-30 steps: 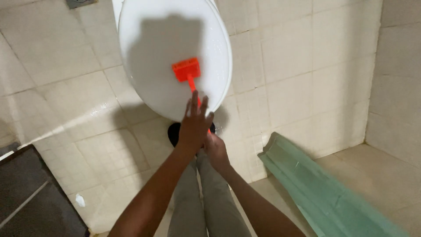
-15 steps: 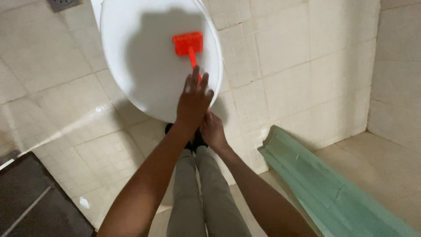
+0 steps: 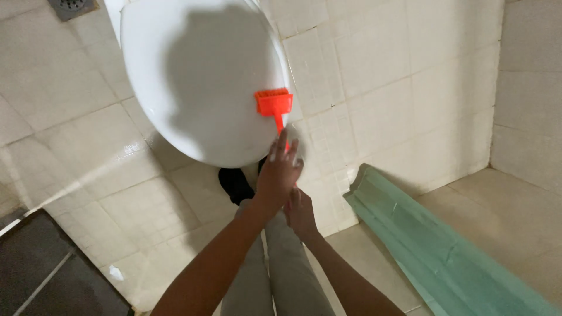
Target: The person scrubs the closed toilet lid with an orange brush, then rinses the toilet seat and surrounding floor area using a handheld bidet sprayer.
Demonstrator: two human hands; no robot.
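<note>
Scrubbing is under way on the white toilet lid (image 3: pixel 199 82), as we judge it: the lid is shut and its whole top looks clean and even, with no foam, streak or wet patch that we can make out, so we cannot say how much of it has been covered and how much is left.

Going from left to right, a dark mat (image 3: pixel 52 275) lies at the lower left corner of the tiled floor (image 3: pixel 76 146), and a metal drain (image 3: pixel 71 6) sits at the top left edge. Next comes the lid, and on its right edge rests the orange brush (image 3: pixel 273 103), head flat on the white surface, bristles pointing away from us, handle running down toward us.

Our left hand (image 3: pixel 280 172) is closed around the upper part of that handle, fingers curled over it. Just below and touching it, our right hand (image 3: pixel 300 212) seems to grip the lower end of the handle, though the handle is hidden there and we cannot be sure. Grey trouser legs (image 3: pixel 275 275) and a dark shoe (image 3: pixel 235 184) show beneath. Farther right, a green folded sheet (image 3: pixel 433 246) lies along the floor by the wall.
</note>
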